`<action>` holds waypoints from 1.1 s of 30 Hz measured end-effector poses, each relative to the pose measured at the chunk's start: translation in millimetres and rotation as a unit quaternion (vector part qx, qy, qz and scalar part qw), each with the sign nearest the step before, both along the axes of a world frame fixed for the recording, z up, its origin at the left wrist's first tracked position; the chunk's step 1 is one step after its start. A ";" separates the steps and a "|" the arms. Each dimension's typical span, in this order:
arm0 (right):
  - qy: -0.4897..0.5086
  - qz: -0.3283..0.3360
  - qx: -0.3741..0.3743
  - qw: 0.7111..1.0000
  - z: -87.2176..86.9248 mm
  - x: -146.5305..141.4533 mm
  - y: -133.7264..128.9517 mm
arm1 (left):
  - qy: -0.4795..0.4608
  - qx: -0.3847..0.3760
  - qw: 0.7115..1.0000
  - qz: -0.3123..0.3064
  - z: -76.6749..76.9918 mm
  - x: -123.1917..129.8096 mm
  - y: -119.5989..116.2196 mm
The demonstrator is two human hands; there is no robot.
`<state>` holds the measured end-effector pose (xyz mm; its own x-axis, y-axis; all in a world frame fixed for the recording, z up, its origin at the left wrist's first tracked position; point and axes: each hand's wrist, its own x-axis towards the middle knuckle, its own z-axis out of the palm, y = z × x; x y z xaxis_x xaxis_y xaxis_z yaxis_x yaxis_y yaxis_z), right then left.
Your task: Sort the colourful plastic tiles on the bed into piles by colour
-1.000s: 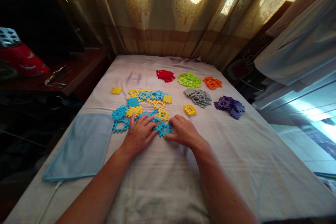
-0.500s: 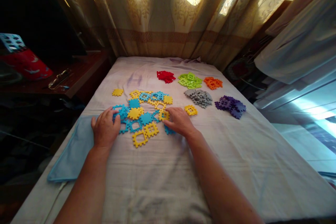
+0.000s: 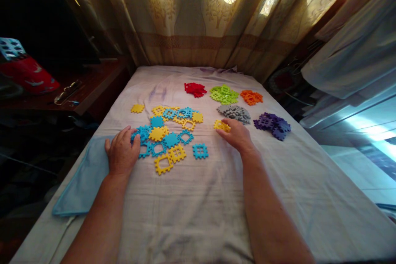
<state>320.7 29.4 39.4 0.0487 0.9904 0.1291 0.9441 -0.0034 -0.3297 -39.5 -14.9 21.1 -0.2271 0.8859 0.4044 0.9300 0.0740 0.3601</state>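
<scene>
**Pinched at right of the spread: yellow piece [image 3: 218, 125]**

At far left, on the dark desk [image 3: 102, 84], a red container [image 3: 34, 75]. Next, flat on the white sheet [image 3: 185, 214], a light blue pad [image 3: 82, 187]. By its right edge, the left hand [image 3: 123, 152], half open, fingers curved at the border of the blue and yellow tiles [image 3: 159, 133]; impossible to tell any firm grip. Behind, apart, a solid yellow tile [image 3: 137, 108]. Beyond the spread, a red pile [image 3: 195, 89]; just right of it, lying alone, a blue windowed tile [image 3: 200, 151]. Then the right hand [image 3: 236, 134], nearly closed, thumb and fingertips about the yellow piece; impossible to count layers there. Behind, lime-green [image 3: 224, 94] and grey [image 3: 234, 113] piles, then orange [image 3: 251, 97], lastly purple [image 3: 272, 125].
</scene>
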 end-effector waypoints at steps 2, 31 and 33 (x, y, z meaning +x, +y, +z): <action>0.003 -0.037 -0.027 0.999 -3.5 11.3 0.9 | -0.005 0.008 1.000 -0.008 1.5 2.2 -0.1; -0.088 0.355 -0.069 0.928 23.1 -107.9 -36.0 | -0.004 0.050 0.984 -0.171 -7.7 20.3 1.8; -0.111 0.351 -0.074 0.927 23.0 -111.8 -38.8 | -0.005 0.055 0.984 -0.169 -7.7 20.6 1.9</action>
<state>208.9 -9.5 62.4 -0.6268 0.7750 -0.0805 0.7746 0.6085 -0.1721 -18.9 -13.0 13.4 0.0683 0.8625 0.5014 0.8913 -0.2785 0.3577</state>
